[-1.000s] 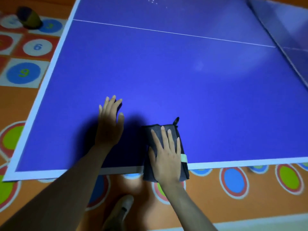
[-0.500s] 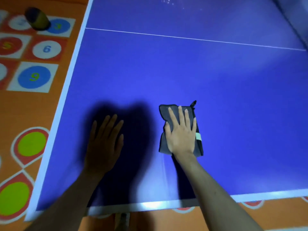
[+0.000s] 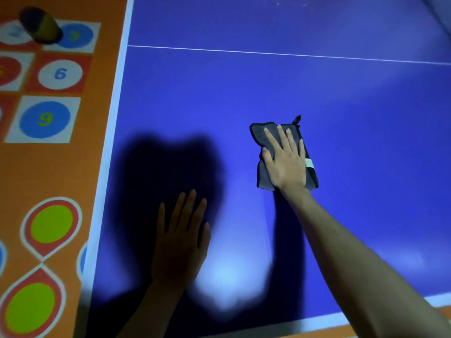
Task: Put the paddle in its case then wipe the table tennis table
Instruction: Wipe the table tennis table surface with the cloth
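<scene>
I've pushed the grey cloth [image 3: 285, 157] farther up the bench [image 3: 341, 98] under my flat, open right hand [image 3: 286, 162]. My left hand [image 3: 181, 242] rests open behind it, to the left. Wiping is underway; no paddle in view.

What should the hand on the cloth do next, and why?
Probably keep sliding the grey cloth forward toward the white centre line. The right hand presses flat on it, the left hand rests flat on the table, and blue surface lies ahead.
</scene>
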### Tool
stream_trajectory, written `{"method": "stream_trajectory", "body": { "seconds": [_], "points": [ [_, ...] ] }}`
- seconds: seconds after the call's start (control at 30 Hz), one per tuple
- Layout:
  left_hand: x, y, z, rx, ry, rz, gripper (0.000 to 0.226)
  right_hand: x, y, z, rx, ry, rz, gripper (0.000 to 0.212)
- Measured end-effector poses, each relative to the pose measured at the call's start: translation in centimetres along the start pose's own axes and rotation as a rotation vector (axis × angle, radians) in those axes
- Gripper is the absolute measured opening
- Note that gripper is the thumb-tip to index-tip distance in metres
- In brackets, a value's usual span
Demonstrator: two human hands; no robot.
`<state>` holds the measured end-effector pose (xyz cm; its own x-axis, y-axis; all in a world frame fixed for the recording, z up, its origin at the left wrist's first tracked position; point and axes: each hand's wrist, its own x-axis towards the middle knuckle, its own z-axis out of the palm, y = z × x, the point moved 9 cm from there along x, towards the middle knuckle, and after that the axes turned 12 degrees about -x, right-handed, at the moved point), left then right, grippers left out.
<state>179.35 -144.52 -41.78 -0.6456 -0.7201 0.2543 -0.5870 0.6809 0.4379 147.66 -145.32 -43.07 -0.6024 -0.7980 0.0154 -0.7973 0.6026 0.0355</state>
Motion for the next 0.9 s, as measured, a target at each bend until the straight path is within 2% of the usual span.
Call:
{"method": "stream_trajectory", "body": {
  "seconds": [0.17, 0.43, 0.57, 0.77, 0.9],
  "points": [
    [0.7, 0.2, 0.0, -0.021, -0.01, 0.038, 0.051, -6.4, -1.7, -0.3, 0.029, 0.007, -0.007, 0.065],
    [-0.4, 0.6, -2.6, -0.211, 0.06, 0.064, 0.047, -24.9, -6.1, -0.9, -0.004, 0.023, -0.035, 0.061],
    [-1.6, -1.3, -5.1, -0.093, 0.065, 0.051, 0.046, -31.7, -7.9, -0.9, -0.066, 0.018, 0.008, 0.061],
    [-2.7, -7.3, -6.8, 0.104, 0.071, -0.026, 0.045, -31.4, -8.8, -1.0, -0.108, 0.009, 0.045, 0.062],
    [-3.4, -7.5, -6.7, 0.088, 0.133, -0.051, 0.046, -26.2, -9.5, -0.8, -0.104, 0.034, 0.049, 0.062]
  ]
}}
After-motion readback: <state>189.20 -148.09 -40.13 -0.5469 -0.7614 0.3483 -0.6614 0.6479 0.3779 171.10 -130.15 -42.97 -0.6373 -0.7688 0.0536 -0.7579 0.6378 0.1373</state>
